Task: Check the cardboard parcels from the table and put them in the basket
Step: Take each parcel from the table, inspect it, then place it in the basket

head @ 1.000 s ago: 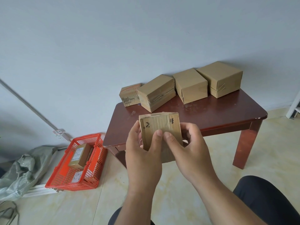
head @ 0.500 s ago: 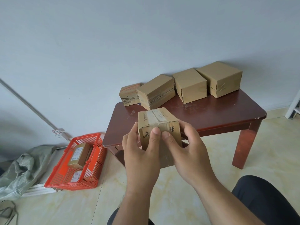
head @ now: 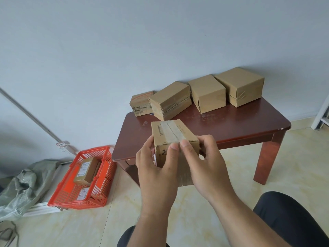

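Note:
I hold a small taped cardboard parcel (head: 171, 134) in front of the table's near edge, its taped top tilted toward me. My left hand (head: 156, 168) grips its left side, thumb on the near face. My right hand (head: 204, 163) grips the right side, thumb beside the left one. Several more parcels stand along the back of the dark red table (head: 231, 125): a small one (head: 141, 103) at the left, then three bigger ones (head: 170, 100), (head: 207, 93), (head: 240, 85). The orange basket (head: 105, 175) sits on the floor to the left with a labelled parcel (head: 85, 171) in it.
A grey-green sack (head: 26, 186) lies on the floor left of the basket, beside a white rail. A grey conduit runs down the wall. White furniture shows at the right edge (head: 323, 114). My dark-trousered knees are at the bottom of the view.
Both hands have tipped the parcel's top toward me, so its taped top face now shows instead of only the front face. The other parcels and the basket have not moved.

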The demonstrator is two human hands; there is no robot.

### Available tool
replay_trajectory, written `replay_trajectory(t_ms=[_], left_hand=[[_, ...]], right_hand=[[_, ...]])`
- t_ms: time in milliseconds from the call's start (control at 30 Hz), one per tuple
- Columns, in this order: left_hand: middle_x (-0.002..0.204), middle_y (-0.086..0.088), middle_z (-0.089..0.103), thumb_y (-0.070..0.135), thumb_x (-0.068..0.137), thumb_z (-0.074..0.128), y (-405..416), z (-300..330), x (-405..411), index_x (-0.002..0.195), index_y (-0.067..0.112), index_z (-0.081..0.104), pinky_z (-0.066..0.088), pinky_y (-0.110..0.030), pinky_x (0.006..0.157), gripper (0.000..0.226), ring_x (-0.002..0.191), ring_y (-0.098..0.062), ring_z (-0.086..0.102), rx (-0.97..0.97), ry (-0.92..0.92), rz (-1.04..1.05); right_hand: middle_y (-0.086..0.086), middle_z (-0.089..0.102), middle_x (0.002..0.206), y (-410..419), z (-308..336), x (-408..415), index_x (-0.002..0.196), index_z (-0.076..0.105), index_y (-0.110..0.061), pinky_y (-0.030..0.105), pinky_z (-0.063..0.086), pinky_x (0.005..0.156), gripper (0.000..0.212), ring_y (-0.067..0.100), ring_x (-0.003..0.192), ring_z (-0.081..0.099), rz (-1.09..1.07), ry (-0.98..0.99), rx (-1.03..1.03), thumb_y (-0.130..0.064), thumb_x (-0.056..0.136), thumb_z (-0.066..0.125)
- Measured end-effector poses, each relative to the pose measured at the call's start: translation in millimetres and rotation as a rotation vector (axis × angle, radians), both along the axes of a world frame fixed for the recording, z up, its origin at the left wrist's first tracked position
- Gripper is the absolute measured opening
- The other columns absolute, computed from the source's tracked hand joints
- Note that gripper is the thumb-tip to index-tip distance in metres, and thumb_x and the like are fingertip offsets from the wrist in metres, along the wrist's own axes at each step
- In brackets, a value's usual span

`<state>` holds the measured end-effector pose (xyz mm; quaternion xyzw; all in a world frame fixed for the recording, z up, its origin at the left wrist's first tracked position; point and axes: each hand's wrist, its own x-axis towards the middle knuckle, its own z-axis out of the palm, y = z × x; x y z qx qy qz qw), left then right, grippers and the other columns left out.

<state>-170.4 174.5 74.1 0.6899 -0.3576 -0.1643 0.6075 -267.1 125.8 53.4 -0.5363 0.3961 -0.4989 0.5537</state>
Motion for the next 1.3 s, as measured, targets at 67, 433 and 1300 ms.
replay_trajectory(t_ms=[67, 433, 1300], left_hand=[[0.114, 0.018, 0.070, 0.052, 0.092, 0.073, -1, 4, 2, 0.114, 0.054, 0.057, 0.062, -0.057, 0.085, 0.027, 0.102, -0.007, 0.072, -0.007, 0.062, 0.011], [0.128, 0.033, 0.055, 0.017, 0.092, 0.077, 3, -14, -2, 0.128, 0.049, 0.053, 0.052, -0.034, 0.105, 0.054, 0.134, -0.007, 0.054, -0.055, -0.077, -0.007], [0.109, 0.023, 0.069, 0.021, 0.094, 0.078, -7, -1, 3, 0.116, 0.032, 0.059, 0.047, -0.002, 0.067, 0.031, 0.089, 0.028, 0.059, -0.026, 0.010, -0.011]], right_hand=[[-0.035, 0.068, 0.110, 5, -1, 0, 0.113, 0.057, -0.039, 0.013, 0.055, 0.071, 0.038, -0.011, 0.099, 0.068, 0.033, -0.003, -0.039, -0.064, 0.085, 0.063], [-0.024, 0.074, 0.113, -7, -6, 2, 0.136, 0.056, -0.042, 0.015, 0.055, 0.078, 0.047, -0.007, 0.100, 0.070, 0.089, 0.054, 0.040, -0.020, 0.096, 0.067], [-0.015, 0.066, 0.126, -11, -16, 6, 0.141, 0.060, -0.038, 0.022, 0.062, 0.081, 0.047, -0.002, 0.107, 0.068, 0.017, 0.064, 0.008, -0.031, 0.096, 0.074]])
